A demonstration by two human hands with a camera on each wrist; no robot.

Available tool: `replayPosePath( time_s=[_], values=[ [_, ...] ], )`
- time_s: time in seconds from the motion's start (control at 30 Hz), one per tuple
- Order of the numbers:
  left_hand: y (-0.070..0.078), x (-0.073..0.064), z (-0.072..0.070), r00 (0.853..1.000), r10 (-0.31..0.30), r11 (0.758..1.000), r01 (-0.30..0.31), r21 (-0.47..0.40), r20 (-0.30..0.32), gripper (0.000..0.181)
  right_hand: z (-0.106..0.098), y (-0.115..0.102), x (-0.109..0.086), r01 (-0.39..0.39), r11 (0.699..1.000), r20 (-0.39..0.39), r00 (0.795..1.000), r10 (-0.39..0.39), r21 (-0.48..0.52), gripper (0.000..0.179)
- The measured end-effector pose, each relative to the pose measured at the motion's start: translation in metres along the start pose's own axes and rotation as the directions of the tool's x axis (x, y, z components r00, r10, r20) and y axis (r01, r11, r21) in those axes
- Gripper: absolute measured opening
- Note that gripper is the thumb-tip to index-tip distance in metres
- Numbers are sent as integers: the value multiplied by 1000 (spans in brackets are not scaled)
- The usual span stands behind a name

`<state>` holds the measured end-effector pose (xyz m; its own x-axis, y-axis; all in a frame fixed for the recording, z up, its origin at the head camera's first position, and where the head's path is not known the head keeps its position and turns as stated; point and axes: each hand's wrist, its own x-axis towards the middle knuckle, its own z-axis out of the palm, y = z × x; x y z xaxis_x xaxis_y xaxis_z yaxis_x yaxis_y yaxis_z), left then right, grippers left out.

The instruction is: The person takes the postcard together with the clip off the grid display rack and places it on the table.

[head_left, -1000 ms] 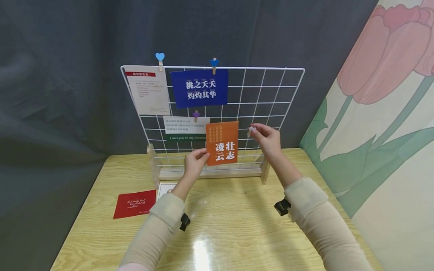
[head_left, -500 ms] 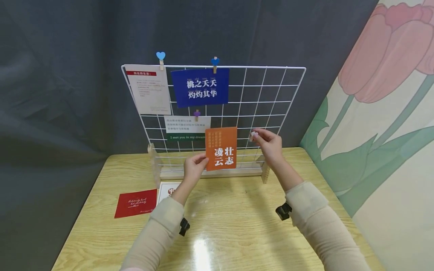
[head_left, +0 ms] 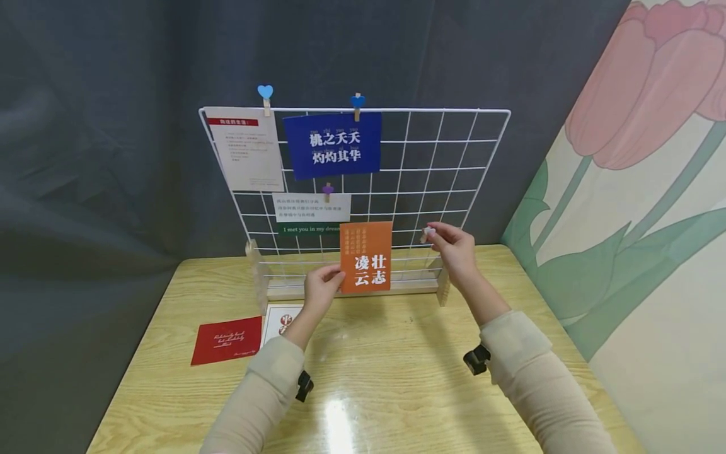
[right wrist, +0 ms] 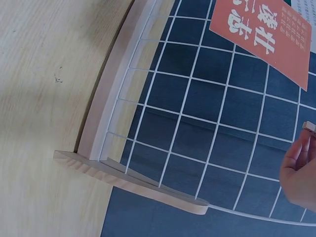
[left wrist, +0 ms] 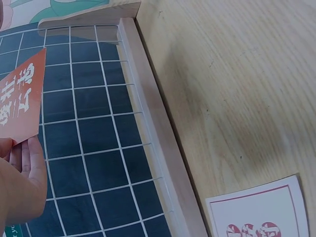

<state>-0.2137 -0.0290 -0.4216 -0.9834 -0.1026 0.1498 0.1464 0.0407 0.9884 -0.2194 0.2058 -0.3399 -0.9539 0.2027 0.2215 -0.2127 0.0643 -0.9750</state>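
Observation:
An orange card (head_left: 365,246) with white characters is pinched at its lower left edge by my left hand (head_left: 322,291). It stands upright in front of the white wire grid (head_left: 433,169), its upper left corner overlapping a green and white card (head_left: 309,214). Between the thumb and fingers of my right hand (head_left: 455,251) is a small wooden clothespin (head_left: 425,235) with a pale decoration, to the right of the orange card and apart from it. In the right wrist view the clothespin's wooden tip (right wrist: 309,126) shows at the frame's edge.
On the grid hang a blue card (head_left: 334,165) and a whitish card (head_left: 252,167), held by clothespins with blue hearts. A purple clothespin (head_left: 328,190) holds the green and white card. A red card (head_left: 227,343) and a white card (left wrist: 259,210) lie on the wooden table (head_left: 386,378).
The orange card and my left hand have moved down and slightly left. My right hand, still pinching the clothespin, has also come down and shifted slightly right.

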Motion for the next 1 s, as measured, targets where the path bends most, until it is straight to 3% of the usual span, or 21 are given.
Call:
replayPosePath(
  time_s=[0.33,0.67,1.0],
  values=[
    [-11,-7,-2,999,-32,999,32,-10,-5,17,-4,11,-6,-9,1000,6,1000,9,-13,27],
    [-23,-13,-4,997,-74,997,74,-13,-15,17,-13,25,-12,-61,997,-36,998,60,-36,26],
    [-30,-21,-11,994,-111,993,112,41,-21,20,-21,38,-20,-78,997,-52,996,78,-11,28]
  ],
)
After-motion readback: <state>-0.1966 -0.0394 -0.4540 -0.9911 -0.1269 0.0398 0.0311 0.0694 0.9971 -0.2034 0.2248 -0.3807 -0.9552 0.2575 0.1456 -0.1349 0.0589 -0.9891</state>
